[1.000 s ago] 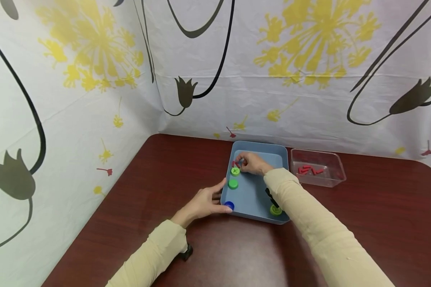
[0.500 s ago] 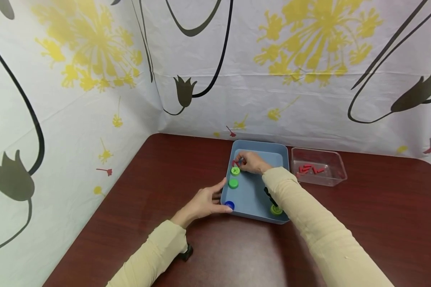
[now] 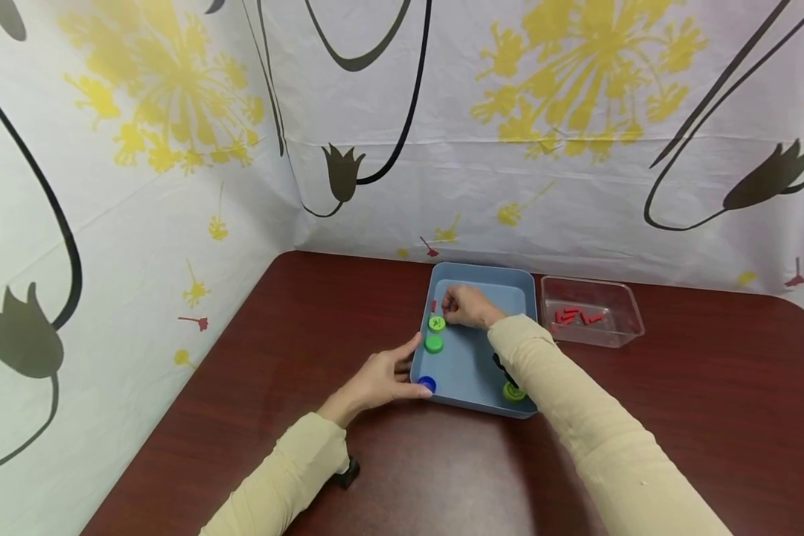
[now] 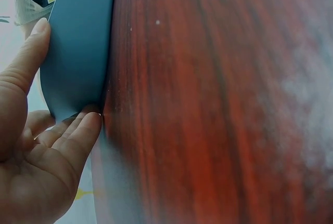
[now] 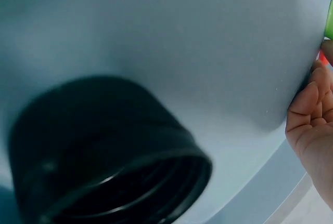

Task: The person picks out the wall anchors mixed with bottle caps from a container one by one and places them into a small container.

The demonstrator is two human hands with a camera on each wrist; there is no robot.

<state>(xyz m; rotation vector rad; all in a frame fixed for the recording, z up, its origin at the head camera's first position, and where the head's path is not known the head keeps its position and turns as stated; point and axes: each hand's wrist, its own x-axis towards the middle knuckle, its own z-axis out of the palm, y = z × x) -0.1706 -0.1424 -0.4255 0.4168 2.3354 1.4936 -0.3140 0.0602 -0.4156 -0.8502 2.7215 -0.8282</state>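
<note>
My left hand [image 3: 378,380] holds the near left corner of a blue-grey tray [image 3: 472,406], thumb at the front wall and fingers along the side. The left wrist view shows its thumb [image 4: 36,47] on the tray wall. Inside the tray, my right hand [image 3: 467,305] pinches a small red stick [image 5: 322,57], mostly hidden by the fingers. Beside these fingertips lies a light green bottle cap [image 3: 437,324] with marks on top. Another red stick [image 3: 433,306] lies just beyond it, by the left wall. A green cap [image 3: 433,343] sits nearer to me.
A blue cap [image 3: 427,383] is in the near left corner, by my left thumb. A yellow-green cap [image 3: 513,391] lies under my right forearm. Right of the tray stands a clear plastic box [image 3: 616,298] with several red sticks [image 3: 569,316]. A patterned cloth [image 3: 388,216] hangs behind the table.
The light green cap has shifted slightly toward me, and the red stick at my right fingertips has shifted slightly. The left hand keeps its hold on the tray.
</note>
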